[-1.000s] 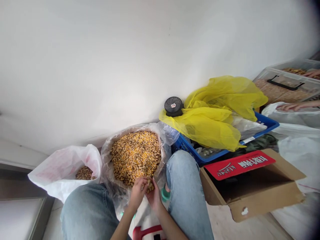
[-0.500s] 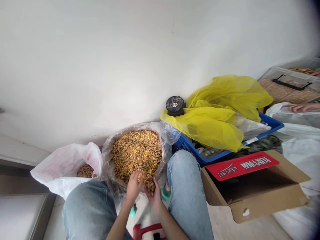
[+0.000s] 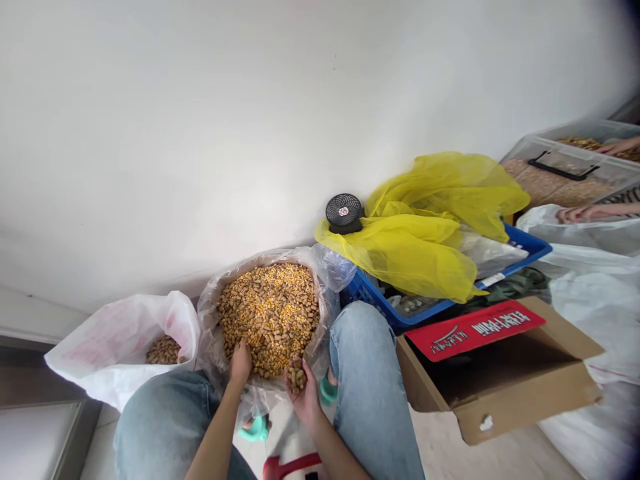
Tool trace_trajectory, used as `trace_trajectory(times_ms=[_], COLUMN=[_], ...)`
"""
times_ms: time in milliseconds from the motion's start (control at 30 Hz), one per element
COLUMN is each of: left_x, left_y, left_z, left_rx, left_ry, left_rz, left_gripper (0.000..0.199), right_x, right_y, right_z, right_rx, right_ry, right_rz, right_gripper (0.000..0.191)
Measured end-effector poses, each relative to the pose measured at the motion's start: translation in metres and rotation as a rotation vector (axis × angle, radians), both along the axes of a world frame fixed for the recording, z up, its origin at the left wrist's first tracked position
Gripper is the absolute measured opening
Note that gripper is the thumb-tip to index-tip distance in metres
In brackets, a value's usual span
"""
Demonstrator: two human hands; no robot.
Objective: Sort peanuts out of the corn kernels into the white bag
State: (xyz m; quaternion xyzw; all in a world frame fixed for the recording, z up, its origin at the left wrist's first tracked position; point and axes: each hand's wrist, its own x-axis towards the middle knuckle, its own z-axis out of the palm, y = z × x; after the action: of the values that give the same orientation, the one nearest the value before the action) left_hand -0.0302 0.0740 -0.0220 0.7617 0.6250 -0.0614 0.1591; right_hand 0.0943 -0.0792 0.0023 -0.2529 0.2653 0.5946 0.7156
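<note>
A clear plastic bag [image 3: 325, 313], spread open between my knees, holds unshelled peanuts [image 3: 231, 308] mixed with yellow and white corn kernels [image 3: 285, 287]. My left hand [image 3: 241, 363] is at the near left part of the mix, its fingers drawn together among the peanuts. What its fingertips hold, if anything, is hidden. At the near right rim, my right hand [image 3: 307, 398] is cupped palm up around a small pile of peanuts [image 3: 297, 376].
A white sack [image 3: 100, 340] with peanuts stands at left. Rightward are a black fan [image 3: 344, 213], yellow netting [image 3: 425, 253], a blue basket [image 3: 537, 250] and an open cardboard box [image 3: 525, 403]. A co-worker's hands [image 3: 583, 213] are by a white bag and clear bin [image 3: 560, 163].
My left hand has moved left, away from my right hand, to the near left of the mix. My right hand keeps its peanuts. A co-worker's second hand now shows at the bin.
</note>
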Motion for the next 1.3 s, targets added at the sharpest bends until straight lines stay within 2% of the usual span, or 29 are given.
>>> trace_trajectory(times_ms=[167,367,500,633,733,867,1033,1167,1233,1300], left_x=[0.002,0.003,0.015,0.037,0.051,0.060,0.062,0.056,0.051,0.044], left_y=[-0.003,-0.004,-0.013,-0.044,-0.078,-0.112,-0.122,-0.115,-0.103,-0.085], left_z=[0.007,0.012,0.032,0.065,0.084,0.089,0.085,0.081,0.076,0.069], left_rx=[-0.039,-0.024,0.045,0.045,0.023,-0.011,-0.022,-0.045,-0.024,0.035], left_ry=[0.006,-0.088,-0.284,-0.513,-0.566,-0.476,-0.416,-0.513,-0.524,-0.473], left_rz=[-0.069,-0.024,-0.051,-0.250,-0.429,-0.633,-0.733,-0.685,-0.557,-0.368], left_gripper=[0.036,0.029,0.027,0.026,0.027,0.026,0.025,0.025,0.026,0.030], right_x=[-0.001,-0.001,-0.001,-0.001,-0.002,-0.002,0.001,0.001,0.001,0.001], right_y=[-0.001,-0.001,-0.001,0.001,0.002,0.002,0.002,0.003,0.002,0.001], right_z=[0.001,0.002,0.003,0.002,-0.001,-0.005,-0.007,-0.007,-0.005,-0.001], right_rx=[0.000,-0.015,-0.017,-0.035,-0.010,0.081,0.081,0.056,0.027,-0.002], right_ry=[-0.009,-0.030,-0.039,-0.055,-0.056,-0.108,-0.143,-0.073,-0.033,-0.009], right_rz=[0.000,-0.006,0.003,-0.002,0.005,-0.034,-0.079,-0.083,-0.086,-0.080], right_gripper=[0.026,0.024,0.024,0.024,0.023,0.019,0.017,0.015,0.016,0.019])
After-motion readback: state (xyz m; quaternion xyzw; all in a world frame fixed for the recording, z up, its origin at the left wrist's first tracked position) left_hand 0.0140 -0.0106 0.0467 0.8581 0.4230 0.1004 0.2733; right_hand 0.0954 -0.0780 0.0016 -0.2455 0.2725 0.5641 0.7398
